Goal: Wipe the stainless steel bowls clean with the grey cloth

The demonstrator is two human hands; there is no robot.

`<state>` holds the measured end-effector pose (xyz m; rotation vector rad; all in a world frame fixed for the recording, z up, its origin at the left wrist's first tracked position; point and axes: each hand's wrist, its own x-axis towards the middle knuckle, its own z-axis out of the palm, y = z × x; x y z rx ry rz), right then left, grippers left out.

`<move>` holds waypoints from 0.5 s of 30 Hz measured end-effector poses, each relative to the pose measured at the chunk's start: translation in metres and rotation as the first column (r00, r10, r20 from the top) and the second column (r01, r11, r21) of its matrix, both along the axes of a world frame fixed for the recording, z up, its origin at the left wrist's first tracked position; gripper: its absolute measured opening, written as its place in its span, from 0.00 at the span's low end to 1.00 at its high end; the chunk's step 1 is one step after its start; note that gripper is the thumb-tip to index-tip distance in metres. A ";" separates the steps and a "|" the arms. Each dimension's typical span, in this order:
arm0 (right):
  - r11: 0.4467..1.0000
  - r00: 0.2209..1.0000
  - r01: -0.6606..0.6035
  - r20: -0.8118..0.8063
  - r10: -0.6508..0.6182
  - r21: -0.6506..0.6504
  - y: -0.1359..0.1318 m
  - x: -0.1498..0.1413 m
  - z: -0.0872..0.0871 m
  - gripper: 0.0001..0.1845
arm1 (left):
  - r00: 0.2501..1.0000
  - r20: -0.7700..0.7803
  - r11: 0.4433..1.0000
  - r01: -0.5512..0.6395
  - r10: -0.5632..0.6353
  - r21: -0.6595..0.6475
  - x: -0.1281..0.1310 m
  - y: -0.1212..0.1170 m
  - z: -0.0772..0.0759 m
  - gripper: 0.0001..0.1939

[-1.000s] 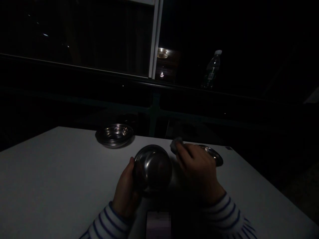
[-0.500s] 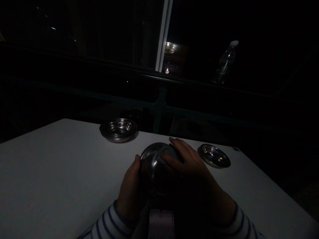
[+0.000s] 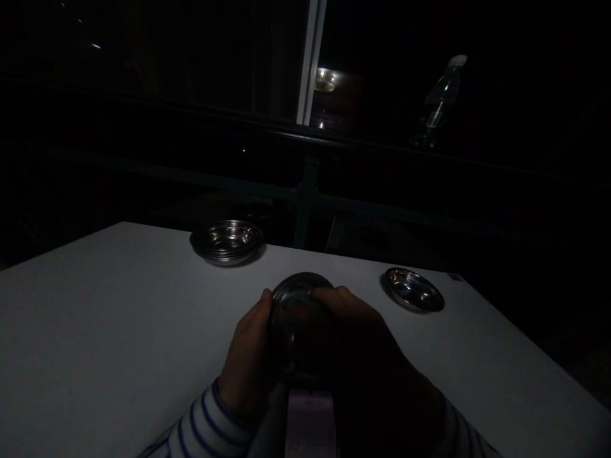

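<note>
A shiny round metal bowl [image 3: 303, 318] is held up in front of me, above the near part of the white table. My left hand [image 3: 248, 356] is closed on its left rim, with the thumb along the edge. My right hand [image 3: 358, 331] lies over the right part of the bowl, fingers curled down into it. The grey cloth seen under those fingers a moment ago is hidden by the dark hand. Deep shadow covers the lower bowl and most of the right hand.
Stacked metal bowls [image 3: 226, 243] stand at the table's [image 3: 119, 305] far edge, left of centre. A single metal bowl [image 3: 414, 289] sits at the right. A lit phone [image 3: 311, 423] shows below my hands. Beyond, a clear bottle [image 3: 442, 102] stands by the dark window.
My right hand has slid down and closer over the bowl; its spread fingers are now curled. The grey cloth has gone out of sight under it. My left hand keeps its grip.
</note>
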<state>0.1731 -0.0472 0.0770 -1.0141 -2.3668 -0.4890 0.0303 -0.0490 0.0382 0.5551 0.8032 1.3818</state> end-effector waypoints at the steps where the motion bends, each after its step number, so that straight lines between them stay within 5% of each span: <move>1: 1.000 0.999 0.030 -0.012 -0.030 0.001 0.000 0.001 0.000 0.13 | 1.000 -0.007 1.000 0.012 -0.012 -0.005 0.000 0.000 0.001 0.17; 4: 0.996 0.995 0.087 -0.054 -0.085 0.019 0.001 0.001 -0.002 0.15 | 1.000 -0.008 0.999 0.027 -0.027 -0.028 0.000 0.000 0.002 0.17; 9: 0.998 0.999 -0.041 -0.018 0.042 0.041 0.000 -0.007 -0.011 0.11 | 1.000 -0.006 0.998 0.028 -0.028 -0.059 0.001 0.001 0.001 0.18; 15: 0.996 0.993 0.092 -0.069 -0.093 -0.021 0.000 -0.001 -0.003 0.14 | 0.999 -0.045 0.998 0.008 -0.010 -0.055 0.002 -0.001 0.003 0.19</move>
